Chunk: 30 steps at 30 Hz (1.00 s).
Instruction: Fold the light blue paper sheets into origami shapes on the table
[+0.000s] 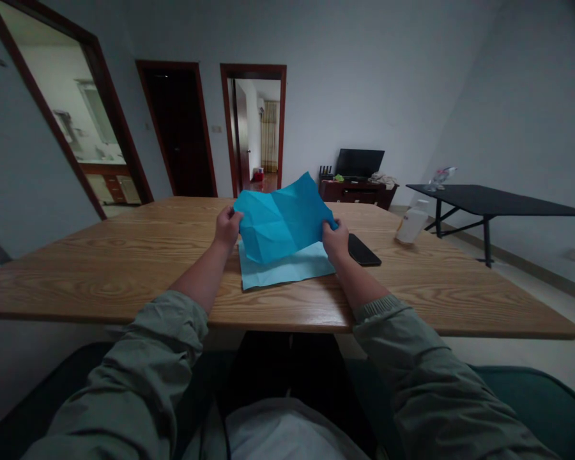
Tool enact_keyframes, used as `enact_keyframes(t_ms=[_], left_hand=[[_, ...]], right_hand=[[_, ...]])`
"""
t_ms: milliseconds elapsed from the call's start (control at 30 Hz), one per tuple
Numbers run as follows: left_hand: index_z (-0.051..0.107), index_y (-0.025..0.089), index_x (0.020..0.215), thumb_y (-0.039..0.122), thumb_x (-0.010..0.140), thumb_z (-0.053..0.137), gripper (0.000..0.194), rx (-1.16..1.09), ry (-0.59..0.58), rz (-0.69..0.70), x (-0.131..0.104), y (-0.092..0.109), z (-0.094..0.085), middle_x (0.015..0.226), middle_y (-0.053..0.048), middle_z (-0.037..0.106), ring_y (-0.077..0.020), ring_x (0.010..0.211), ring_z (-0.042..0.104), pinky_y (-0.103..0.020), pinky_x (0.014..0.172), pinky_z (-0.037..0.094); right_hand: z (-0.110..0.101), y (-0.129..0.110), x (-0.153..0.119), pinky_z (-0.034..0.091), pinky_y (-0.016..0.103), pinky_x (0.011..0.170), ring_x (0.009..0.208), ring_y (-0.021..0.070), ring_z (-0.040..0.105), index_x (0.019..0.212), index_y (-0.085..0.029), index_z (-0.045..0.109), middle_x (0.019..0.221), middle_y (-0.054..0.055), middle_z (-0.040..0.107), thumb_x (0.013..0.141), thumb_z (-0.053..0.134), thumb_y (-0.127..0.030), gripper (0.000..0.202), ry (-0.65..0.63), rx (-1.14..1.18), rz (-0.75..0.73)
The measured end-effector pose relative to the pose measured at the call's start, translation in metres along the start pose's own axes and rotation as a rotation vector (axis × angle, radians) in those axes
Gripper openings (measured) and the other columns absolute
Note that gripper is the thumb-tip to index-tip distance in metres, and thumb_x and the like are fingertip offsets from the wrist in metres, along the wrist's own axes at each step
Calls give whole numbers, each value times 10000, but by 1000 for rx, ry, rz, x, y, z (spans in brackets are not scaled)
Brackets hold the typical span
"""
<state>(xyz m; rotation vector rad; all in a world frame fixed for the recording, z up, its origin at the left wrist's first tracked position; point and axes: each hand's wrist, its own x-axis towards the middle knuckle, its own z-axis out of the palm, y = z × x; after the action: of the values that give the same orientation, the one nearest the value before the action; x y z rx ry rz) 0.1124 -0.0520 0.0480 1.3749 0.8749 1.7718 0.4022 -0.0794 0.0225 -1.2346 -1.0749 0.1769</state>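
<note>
Gently, the left hand (pixel 229 226) and right hand (pixel 335 238) each pinch the creased blue sheet (pixel 282 220); an even, light pull should avoid tearing.

Your creased sheet (pixel 282 220): matt blue paper!
Your tabletop (pixel 138 255): wood, smooth, faintly shiny!
Your bottle (pixel 412 223): translucent plastic!
Your sleeves (pixel 148 351): wrinkled cloth!

Left hand (pixel 229 226) and right hand (pixel 335 237) raised, fingers pinched, forearms reaching forward

Wall (pixel 388 83): pale, behind television (pixel 360 163)
Cabinet (pixel 333 190): dark wood, under television
Doorway (pixel 284 128): brown-framed, left of television
Black table (pixel 498 199): right of television
Light: dim
</note>
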Motion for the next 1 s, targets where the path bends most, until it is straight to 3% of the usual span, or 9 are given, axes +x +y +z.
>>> enact_keyframes(t_ms=[300, 433, 567, 667, 833, 1000], left_hand=[[531, 179, 756, 293, 684, 660, 186, 157, 240, 161, 15, -14, -6, 712, 28, 536, -94, 666, 511, -188, 621, 406], [566, 178, 816, 289, 699, 663, 188, 144, 252, 181, 19, -18, -11, 776, 3, 584, -109, 735, 560, -206, 682, 434], [586, 170, 820, 265, 693, 665, 177, 106, 238, 160, 23, -20, -17, 797, -15, 615, -116, 746, 582, -223, 712, 452], [591, 169, 833, 260, 687, 671, 190, 73, 234, 146, 23, -18, -20, 811, -23, 627, -121, 754, 589, -229, 716, 461], [590, 174, 830, 260, 671, 686, 204, 53, 185, 90, 19, -14, -17, 794, -21, 636, -131, 763, 594, -233, 713, 470], [600, 168, 840, 267, 677, 683, 208, 61, 221, 118, 20, -17, -18, 817, -27, 643, -124, 752, 597, -234, 713, 472]], right_hand=[[1, -1, 2, 440, 247, 484, 562, 137, 474, 888, -170, 544, 635, -25, 502, 689, 556, -427, 325, -25, 141, 132], [1, -1, 2, 462, 230, 466, 587, 127, 485, 882, -180, 560, 685, -21, 525, 644, 575, -400, 325, -121, 260, 241], [-2, 3, 4, 465, 226, 484, 589, 122, 475, 760, -188, 559, 640, -30, 496, 600, 548, -322, 210, -249, 269, 300], [-5, 7, 5, 434, 222, 483, 570, 120, 468, 734, -192, 566, 609, -39, 486, 589, 536, -301, 184, -307, 242, 296], [-3, 13, 4, 401, 232, 524, 587, 124, 488, 873, -178, 635, 661, -28, 556, 642, 578, -391, 320, -406, 230, 262], [-2, 17, 6, 351, 225, 539, 586, 115, 454, 822, -129, 655, 648, -14, 567, 690, 574, -491, 394, -298, 148, 100]])
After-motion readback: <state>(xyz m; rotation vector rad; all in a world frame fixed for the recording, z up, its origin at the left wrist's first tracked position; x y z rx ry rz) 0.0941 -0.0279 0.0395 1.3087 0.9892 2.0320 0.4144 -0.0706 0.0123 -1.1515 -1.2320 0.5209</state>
